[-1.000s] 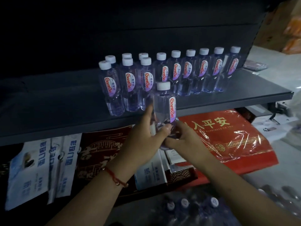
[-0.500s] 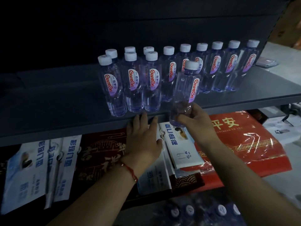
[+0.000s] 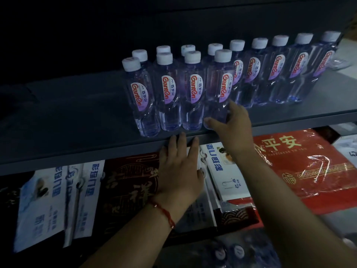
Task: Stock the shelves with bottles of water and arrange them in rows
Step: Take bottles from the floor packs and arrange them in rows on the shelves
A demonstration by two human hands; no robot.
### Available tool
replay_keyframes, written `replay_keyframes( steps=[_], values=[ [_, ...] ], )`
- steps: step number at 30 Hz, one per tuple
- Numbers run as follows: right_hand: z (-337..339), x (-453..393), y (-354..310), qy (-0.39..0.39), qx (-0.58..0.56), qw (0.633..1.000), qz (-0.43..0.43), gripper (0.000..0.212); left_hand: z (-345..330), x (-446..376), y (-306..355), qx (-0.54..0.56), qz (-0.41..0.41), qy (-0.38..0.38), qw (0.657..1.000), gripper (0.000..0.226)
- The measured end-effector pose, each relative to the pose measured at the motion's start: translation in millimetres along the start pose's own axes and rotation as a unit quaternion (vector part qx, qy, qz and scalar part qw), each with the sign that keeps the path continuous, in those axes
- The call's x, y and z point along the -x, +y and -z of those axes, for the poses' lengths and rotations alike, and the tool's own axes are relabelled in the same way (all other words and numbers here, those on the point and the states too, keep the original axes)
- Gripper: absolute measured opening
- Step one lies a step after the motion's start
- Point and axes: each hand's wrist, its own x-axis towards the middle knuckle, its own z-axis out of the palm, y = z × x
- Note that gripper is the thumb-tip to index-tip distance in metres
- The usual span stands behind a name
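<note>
A clear water bottle [image 3: 218,89] with a white cap and a red-lettered purple label stands upright at the right end of a front row of 4 bottles [image 3: 170,93], near the front edge of a dark shelf [image 3: 77,120]. The right hand [image 3: 230,120] grips its base, thumb and fingers curled round it. A longer back row [image 3: 278,72] runs to the right behind. The left hand [image 3: 178,169], a red string bracelet [image 3: 164,211] at its wrist, rests straight fingers on the shelf's edge. Below lie white packages [image 3: 222,171] and a red wrapped package [image 3: 309,165].
</note>
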Motion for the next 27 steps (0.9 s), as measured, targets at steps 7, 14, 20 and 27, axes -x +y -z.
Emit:
replay_keyframes(
  steps=[7, 14, 20, 27],
  values=[
    [-11, 0, 5, 0.048, 0.037, 0.998, 0.024, 0.061, -1, 1, -2, 0.005, -0.005, 0.001, 1.0, 0.082],
    [-4, 13, 7, -0.007, 0.04, 0.999, 0.035, 0.081, -3, 2, 1, 0.027, -0.004, -0.031, 0.999, 0.081],
    [46, 68, 16, -0.097, 0.17, 0.981, 0.005, 0.081, -13, 18, 20, 0.038, -0.059, -0.057, 0.996, 0.08],
    [124, 143, 65, -0.206, 0.342, 0.916, -0.05, 0.087, -54, 55, 95, 0.015, -0.161, -0.135, 0.977, 0.077]
  ],
)
